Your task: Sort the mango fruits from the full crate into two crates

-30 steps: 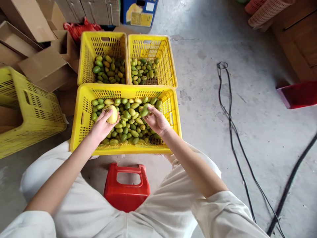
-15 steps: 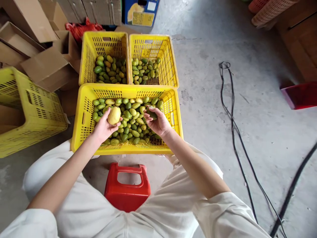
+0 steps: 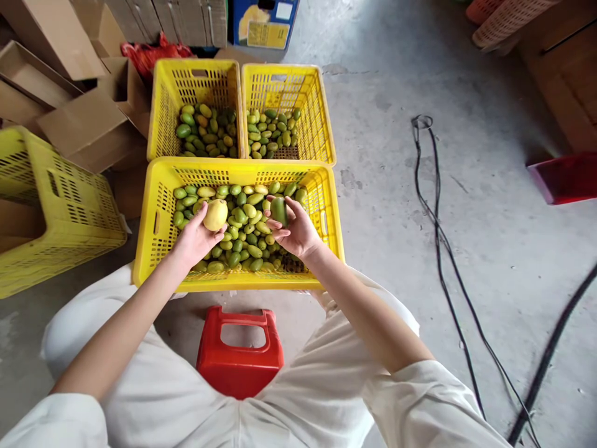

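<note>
My left hand (image 3: pixel 194 242) cups a pale yellow mango (image 3: pixel 216 215), fingers curled around its left side and underneath. In my right hand (image 3: pixel 302 235) a dark green mango (image 3: pixel 279 212) stands roughly upright, held between thumb and fingers. Both hands are raised over the wide yellow crate (image 3: pixel 237 286), a short gap between them. Green and yellowish mangoes (image 3: pixel 242 239) cover much of that crate's floor; my hands and forearms hide part of them.
Behind it stand two smaller yellow crates (image 3: pixel 152 115) (image 3: pixel 327 118) with more mangoes. Another yellow crate (image 3: pixel 79 205) and cardboard boxes (image 3: pixel 84 124) are at left. A red plastic stool (image 3: pixel 240 373) sits between my legs. Black cables (image 3: pixel 438 230) lie on the floor at right.
The green mango in my right hand has turned more upright and shows more of its side, with the fingers spread wider. My left hand has barely moved with the yellow mango.
</note>
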`<state>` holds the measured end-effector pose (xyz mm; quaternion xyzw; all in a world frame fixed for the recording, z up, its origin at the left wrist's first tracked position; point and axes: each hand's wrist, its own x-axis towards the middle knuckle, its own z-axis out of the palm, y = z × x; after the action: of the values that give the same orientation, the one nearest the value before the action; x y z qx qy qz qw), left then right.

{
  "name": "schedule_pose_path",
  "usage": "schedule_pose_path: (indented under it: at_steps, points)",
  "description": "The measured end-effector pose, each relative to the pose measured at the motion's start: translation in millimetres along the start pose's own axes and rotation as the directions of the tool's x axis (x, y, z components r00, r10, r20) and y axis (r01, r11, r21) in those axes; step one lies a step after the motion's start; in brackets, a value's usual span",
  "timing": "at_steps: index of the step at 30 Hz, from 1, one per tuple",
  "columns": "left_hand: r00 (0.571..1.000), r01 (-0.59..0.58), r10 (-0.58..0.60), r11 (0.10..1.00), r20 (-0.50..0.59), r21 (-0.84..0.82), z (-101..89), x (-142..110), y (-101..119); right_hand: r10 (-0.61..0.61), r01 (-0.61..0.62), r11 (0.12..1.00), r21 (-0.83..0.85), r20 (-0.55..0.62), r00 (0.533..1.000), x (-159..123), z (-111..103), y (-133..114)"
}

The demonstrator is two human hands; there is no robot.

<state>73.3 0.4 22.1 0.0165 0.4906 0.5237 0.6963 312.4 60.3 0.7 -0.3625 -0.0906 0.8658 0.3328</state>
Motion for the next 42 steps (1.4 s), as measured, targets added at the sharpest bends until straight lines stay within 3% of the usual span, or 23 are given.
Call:
schedule_pose_path:
  at_steps: [5,13,16,20,25,28,33,38,42]
  points:
    - [0.996,-0.085,0.085,0.994,-0.004,-0.062,3.1,-3,1,-0.034,0.034,0.999,-0.026,0.017,0.999,-3,6,1]
    - [1.000,-0.004,0.002,0.992,-0.014,-0.127,2.2,-9,9,-0.202,0.196,0.979,-0.057,-0.113,0.973,3,5,6]
    - [1.000,-0.010,0.009,0.994,-0.006,-0.110,1.3,-8,8,-0.215,0.210,0.976,-0.054,-0.107,0.971,4,5,7]
    - [0.994,-0.110,0.108,0.992,-0.027,-0.063,-3.5,-1,-1,-0.235,0.235,0.972,-0.006,-0.069,0.970,5,0,6]
    - [0.981,-0.192,0.193,0.981,-0.015,0.023,-13.2,7,-11,-0.133,0.144,0.989,0.040,-0.209,0.969,9,-7,4]
    - [0.984,-0.176,0.175,0.982,0.017,0.073,-14.1,7,-13,-0.172,0.181,0.983,0.010,-0.256,0.951,9,-5,5]
    - [0.995,-0.103,0.101,0.989,0.026,0.103,-10.4,4,-10,-0.205,0.199,0.979,-0.049,-0.245,0.948,6,1,4]
    - [0.995,0.093,-0.095,0.987,0.012,0.134,-8.7,5,-5,-0.119,0.114,0.993,-0.037,-0.187,0.975,4,-3,-1]
    - [0.998,0.008,-0.017,0.990,0.062,0.139,-8.4,5,-5,-0.140,0.129,0.983,-0.134,-0.070,0.988,4,-9,-5]
